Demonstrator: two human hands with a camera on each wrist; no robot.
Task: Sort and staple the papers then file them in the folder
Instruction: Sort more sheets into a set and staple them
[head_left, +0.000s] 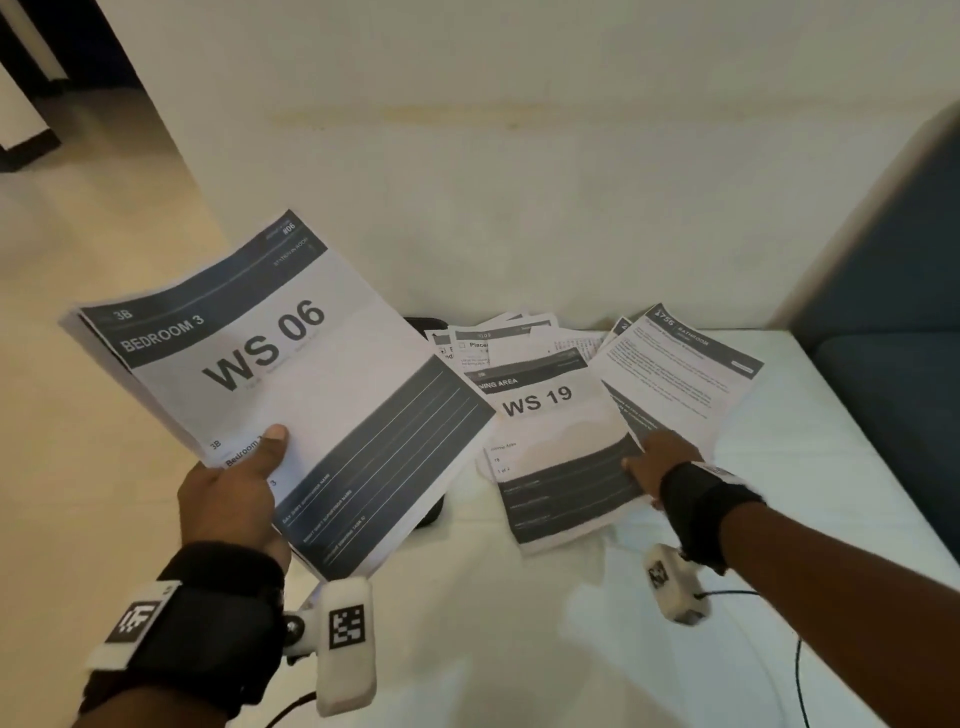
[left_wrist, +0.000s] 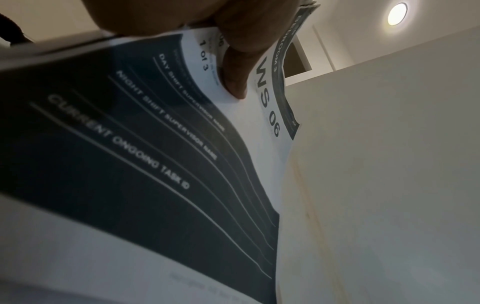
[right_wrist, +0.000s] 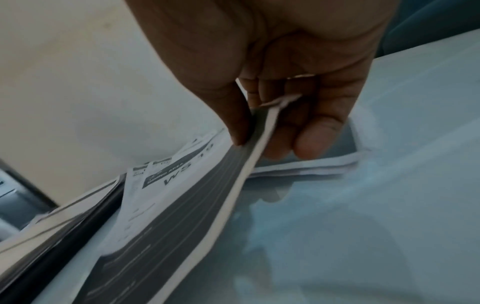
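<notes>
While the WS 06 set is held up off the table by the left hand, thumb pressed on its front and fingers curled behind, the right hand is closed on the near corner of the WS 19 sheet, pinched between thumb and fingers as the right wrist view shows. The rest of the loose papers are fanned out on the table just behind and beside that sheet, overlapping one another. A dark flat thing, possibly the folder, is half hidden beneath the raised set; it cannot be identified with certainty. No stapler is seen.

Trouble can be expected from the pinch: more than one layer appears to be caught at the lifted corner, so a neighbouring sheet could be dragged along and the sets mixed. The raised set is gripped at one lower edge only, and it already sags; pages could be slid out of order or dropped if the thumb is eased. The fanned pile lies near the far edge, so sheets could be pushed off by a careless pull.

The table is pale and glossy, faintly reflective, with a thin black cable trailed across it. A cream wall stands behind, a blue upholstered seat at the right, pale floor at the left, and a round ceiling lamp is lit overhead.
</notes>
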